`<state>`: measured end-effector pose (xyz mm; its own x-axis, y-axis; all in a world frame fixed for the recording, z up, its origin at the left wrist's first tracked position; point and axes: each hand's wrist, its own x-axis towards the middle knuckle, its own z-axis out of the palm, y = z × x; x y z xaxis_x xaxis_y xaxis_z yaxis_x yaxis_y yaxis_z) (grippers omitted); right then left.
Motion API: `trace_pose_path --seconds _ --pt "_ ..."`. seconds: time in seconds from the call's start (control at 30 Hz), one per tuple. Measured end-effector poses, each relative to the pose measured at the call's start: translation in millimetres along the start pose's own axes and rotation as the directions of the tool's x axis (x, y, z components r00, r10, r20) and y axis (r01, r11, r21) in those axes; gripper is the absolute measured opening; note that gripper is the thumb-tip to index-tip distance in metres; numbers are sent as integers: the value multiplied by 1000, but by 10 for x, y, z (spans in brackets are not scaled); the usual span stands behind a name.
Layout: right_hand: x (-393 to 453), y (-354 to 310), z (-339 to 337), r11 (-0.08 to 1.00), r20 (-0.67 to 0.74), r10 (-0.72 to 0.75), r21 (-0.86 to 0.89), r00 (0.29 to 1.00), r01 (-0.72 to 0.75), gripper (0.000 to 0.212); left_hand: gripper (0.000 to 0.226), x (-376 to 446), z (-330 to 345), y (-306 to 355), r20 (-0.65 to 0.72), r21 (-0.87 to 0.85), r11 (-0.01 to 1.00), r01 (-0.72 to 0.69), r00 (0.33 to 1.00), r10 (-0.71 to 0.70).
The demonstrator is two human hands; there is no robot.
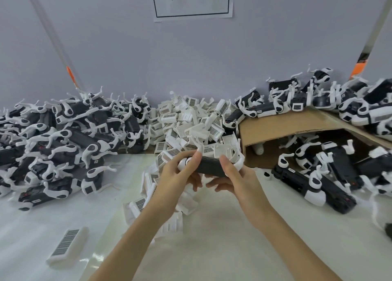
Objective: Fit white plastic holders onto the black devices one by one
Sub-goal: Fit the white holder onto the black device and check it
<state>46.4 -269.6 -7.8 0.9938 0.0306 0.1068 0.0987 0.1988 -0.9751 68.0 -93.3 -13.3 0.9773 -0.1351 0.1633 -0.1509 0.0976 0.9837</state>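
Crosswise, both hands grip a white-ended black device [209, 166].

The white desk [212, 238] is bare near the person, so a hand could pass there. A big heap of black-and-white devices [59, 136] blocks the left, a pile of white plastic holders [191, 119] the middle, and a brown cardboard box [275, 123] the right.
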Motion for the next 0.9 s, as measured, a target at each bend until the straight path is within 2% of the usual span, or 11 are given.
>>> trace_pose_path --seconds 0.07,0.2,0.3,0.4,0.5,0.67,0.73,0.8,0.87,0.9 --pt "-2 -3 -5 996 -48 -40 -77 998 36 59 64 -20 13 15 -5 19 1000 -25 1000 25" --pt "-1 -32 -65 997 -40 -41 -74 998 38 65 62 -43 60 43 -15 106 993 -46 999 48" --pt "17 -42 -97 999 -14 51 -12 999 -51 63 57 -51 89 41 -11 194 979 -62 998 66" --pt "35 -40 -115 977 20 210 23 977 -211 75 57 -62 114 46 -3 205 977 -62 998 64" --pt "54 -22 -151 945 42 325 -37 945 -324 81 57 -58 124 41 -22 181 983 -8 1000 12" --pt "43 2 -138 896 53 425 -165 904 -412 95 33 -35 89 -7 -93 151 986 66 994 -52" --pt "47 -10 -125 907 36 414 -104 910 -409 80 37 -32 69 5 -88 73 994 77 994 -71" --pt "63 -27 -138 892 85 438 82 895 -444 62 49 -41 65 38 -86 30 999 23 996 -20" --pt "59 -45 -154 818 184 478 264 859 -511 50 56 -55 68 41 -63 154 973 -174 981 185" --pt "51 -43 -158 778 230 487 325 843 -538 45 60 -65 68 33 -14 247 929 -277 957 289"
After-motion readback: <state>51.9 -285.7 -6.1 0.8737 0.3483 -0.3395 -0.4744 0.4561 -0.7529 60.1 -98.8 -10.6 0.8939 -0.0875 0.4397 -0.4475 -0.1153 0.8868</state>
